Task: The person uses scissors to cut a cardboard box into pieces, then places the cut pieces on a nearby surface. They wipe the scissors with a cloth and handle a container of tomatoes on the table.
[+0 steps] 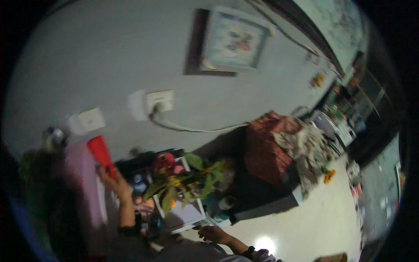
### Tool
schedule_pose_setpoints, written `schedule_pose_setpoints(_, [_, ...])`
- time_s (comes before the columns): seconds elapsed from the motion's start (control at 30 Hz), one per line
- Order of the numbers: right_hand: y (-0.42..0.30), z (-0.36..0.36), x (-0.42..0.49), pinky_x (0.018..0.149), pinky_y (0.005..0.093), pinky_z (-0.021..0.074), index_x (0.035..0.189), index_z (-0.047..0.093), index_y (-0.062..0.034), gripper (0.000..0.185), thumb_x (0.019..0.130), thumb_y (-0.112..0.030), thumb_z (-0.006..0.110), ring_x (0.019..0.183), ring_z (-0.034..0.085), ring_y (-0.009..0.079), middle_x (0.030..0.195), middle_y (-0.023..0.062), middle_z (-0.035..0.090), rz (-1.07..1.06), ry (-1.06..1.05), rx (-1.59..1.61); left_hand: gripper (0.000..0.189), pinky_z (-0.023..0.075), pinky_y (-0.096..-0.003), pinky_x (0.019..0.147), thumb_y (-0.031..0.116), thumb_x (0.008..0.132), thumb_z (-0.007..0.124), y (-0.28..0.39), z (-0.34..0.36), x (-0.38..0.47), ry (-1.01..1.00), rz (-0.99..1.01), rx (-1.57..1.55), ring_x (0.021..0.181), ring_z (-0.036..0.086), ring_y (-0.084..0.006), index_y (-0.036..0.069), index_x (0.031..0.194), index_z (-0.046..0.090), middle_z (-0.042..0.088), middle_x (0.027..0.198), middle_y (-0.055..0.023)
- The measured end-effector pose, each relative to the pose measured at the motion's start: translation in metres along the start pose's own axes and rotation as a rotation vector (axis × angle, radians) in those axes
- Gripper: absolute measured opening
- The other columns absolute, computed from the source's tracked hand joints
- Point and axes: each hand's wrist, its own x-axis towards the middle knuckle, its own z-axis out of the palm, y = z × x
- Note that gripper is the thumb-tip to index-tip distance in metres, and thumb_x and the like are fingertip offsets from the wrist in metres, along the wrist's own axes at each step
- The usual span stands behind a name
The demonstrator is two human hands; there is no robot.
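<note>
My left hand (pixel 117 185) is raised at the lower left, its fingers around the narrow end of a red tapered object (pixel 100 152) whose wide end points up towards the wall. A pink cover (pixel 83 163) lies just behind and beside that hand. Below centre, my right hand (pixel 214 234) has its fingers curled near the front corner of a white-rimmed tray or frame (pixel 188 226); blur hides whether it holds anything. Between my hands stand a leafy plant (pixel 196 177), a red round object (pixel 164 162) and several small items that are too blurred to name.
A dark cabinet or box (pixel 262 213) at centre carries a red-brown cloth (pixel 265 154) and a patterned cloth (pixel 304 150). A cord runs along the wall from a plugged wall socket (pixel 163 100). A framed picture (pixel 240 41) hangs above. Pale floor (pixel 320 216) lies at the right.
</note>
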Motion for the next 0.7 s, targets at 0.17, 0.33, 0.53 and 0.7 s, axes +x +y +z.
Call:
schedule_pose_setpoints(0.17, [0.000,-0.007,-0.029,0.061,0.0303,0.0482,0.102,0.061,-0.0022,0.031,0.096,-0.030,0.049,0.070,0.060,0.0171,0.082,0.0067,0.064,-0.006,0.059,-0.209,0.050,0.0346,-0.0368,0.102,0.019,0.092,0.056,0.036,-0.021,-0.032,-0.185,-0.154,-0.195,0.121,0.042,-0.0284,0.001,0.135,0.038,0.043,0.134,-0.0164])
schedule_pose_setpoints(0.33, [0.002,-0.027,-0.060,0.062,0.0370,0.0481,0.082,0.062,-0.0027,0.047,0.094,-0.045,0.044,0.064,0.060,0.0240,0.068,0.0104,0.061,0.168,0.184,-0.077,0.054,0.0345,-0.0426,0.103,0.020,0.094,0.050,0.120,-0.056,-0.093,-0.416,-0.132,-0.546,0.126,0.037,-0.0309,0.004,0.140,0.028,0.031,0.142,-0.0172])
schedule_pose_setpoints(0.53, [0.045,-0.061,-0.112,0.059,0.0344,0.0457,0.078,0.062,-0.0060,0.044,0.094,-0.044,0.047,0.058,0.055,0.0217,0.062,0.0091,0.057,-0.227,0.359,-0.188,0.064,0.0419,-0.0372,0.091,0.036,0.088,0.058,0.247,-0.083,-0.164,-0.368,-0.015,-0.570,0.114,0.045,-0.0254,0.009,0.139,0.031,0.038,0.136,-0.0158])
schedule_pose_setpoints(0.7, [0.094,-0.108,-0.195,0.058,0.0353,0.0466,0.080,0.064,-0.0071,0.048,0.095,-0.048,0.044,0.055,0.053,0.0204,0.062,0.0081,0.054,-0.070,0.352,-0.120,0.074,0.0481,-0.0327,0.082,0.049,0.082,0.065,0.320,-0.096,-0.199,-0.300,0.069,-0.458,0.105,0.052,-0.0208,0.012,0.138,0.033,0.044,0.131,-0.0146])
